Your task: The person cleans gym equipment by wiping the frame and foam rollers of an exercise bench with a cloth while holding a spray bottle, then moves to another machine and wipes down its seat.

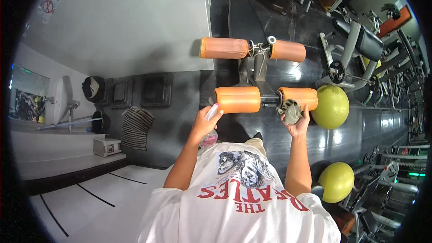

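Observation:
My left hand (204, 123) is closed round a clear spray bottle (209, 139) with a pink top, just below the left end of a lower orange roller pad (237, 99). In my right hand (298, 123) is a crumpled grey-green cloth (291, 111), held against the lower right orange pad (299, 96). Both pads sit on one metal bar. Farther off, two more orange pads (224, 48) (288, 51) are mounted on the same machine, with a strap or cord hanging between them.
Two yellow-green exercise balls (330, 107) (336, 182) rest on the right. Beyond them stand weight machines (355, 54). A striped mat (137, 128), black bin (100, 121), step platforms (156, 91) and a sink (60, 101) are on the left, near a grey wall (135, 22).

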### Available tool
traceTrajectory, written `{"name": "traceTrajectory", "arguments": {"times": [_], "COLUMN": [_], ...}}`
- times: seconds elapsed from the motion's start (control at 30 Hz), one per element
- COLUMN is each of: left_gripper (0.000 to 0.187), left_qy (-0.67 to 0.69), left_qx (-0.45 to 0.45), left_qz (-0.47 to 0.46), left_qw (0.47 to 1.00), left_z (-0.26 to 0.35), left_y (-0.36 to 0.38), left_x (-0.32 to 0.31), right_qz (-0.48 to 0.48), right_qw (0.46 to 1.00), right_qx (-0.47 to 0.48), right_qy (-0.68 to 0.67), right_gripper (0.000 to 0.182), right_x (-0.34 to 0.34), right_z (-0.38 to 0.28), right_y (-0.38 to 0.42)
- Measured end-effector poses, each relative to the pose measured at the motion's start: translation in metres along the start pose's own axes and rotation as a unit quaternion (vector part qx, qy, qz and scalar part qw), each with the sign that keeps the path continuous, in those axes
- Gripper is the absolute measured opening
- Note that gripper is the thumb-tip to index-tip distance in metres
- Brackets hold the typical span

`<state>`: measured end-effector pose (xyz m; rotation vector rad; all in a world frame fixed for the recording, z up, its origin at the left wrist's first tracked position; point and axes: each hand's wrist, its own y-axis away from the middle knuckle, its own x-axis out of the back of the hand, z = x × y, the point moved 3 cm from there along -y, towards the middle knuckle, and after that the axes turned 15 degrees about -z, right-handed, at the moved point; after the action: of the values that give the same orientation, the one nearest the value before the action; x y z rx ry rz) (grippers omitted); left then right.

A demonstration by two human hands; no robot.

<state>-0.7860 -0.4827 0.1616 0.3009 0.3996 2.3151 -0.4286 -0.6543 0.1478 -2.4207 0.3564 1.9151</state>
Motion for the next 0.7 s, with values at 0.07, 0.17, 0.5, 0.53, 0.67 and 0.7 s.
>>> {"name": "traceTrajectory", "arguments": {"times": [0.07,0.17,0.5,0.53,0.67,0.7], "left_gripper": [0.034,0.035,0.042,0.043,0.042,0.041], "left_qy": [0.007,0.012,-0.114,-0.146,-0.043,-0.029], "left_qx": [-0.003,-0.016,-0.041,-0.057,-0.002,0.006], "left_qz": [0.002,0.003,0.042,0.052,0.014,0.010], "left_qw": [1.000,1.000,0.992,0.986,0.999,1.000], "left_z": [-0.006,-0.012,-0.023,-0.025,-0.017,-0.020], "left_y": [0.002,0.005,-0.005,-0.007,0.008,0.008], "left_x": [0.002,0.005,0.012,0.016,0.026,0.029], "right_qz": [0.028,0.063,0.084,0.042,0.035,0.011], "right_qw": [0.974,0.856,0.471,0.443,0.448,0.427], "right_qx": [-0.062,-0.170,-0.278,-0.262,-0.302,-0.261], "right_qy": [0.214,0.484,0.833,0.856,0.841,0.865], "right_gripper": [0.049,0.052,0.067,0.063,0.076,0.074], "right_x": [0.011,-0.006,-0.073,-0.065,-0.078,-0.067], "right_z": [0.009,0.024,0.067,0.069,0.083,0.086], "right_y": [-0.008,-0.014,-0.038,-0.042,-0.064,-0.071]}}
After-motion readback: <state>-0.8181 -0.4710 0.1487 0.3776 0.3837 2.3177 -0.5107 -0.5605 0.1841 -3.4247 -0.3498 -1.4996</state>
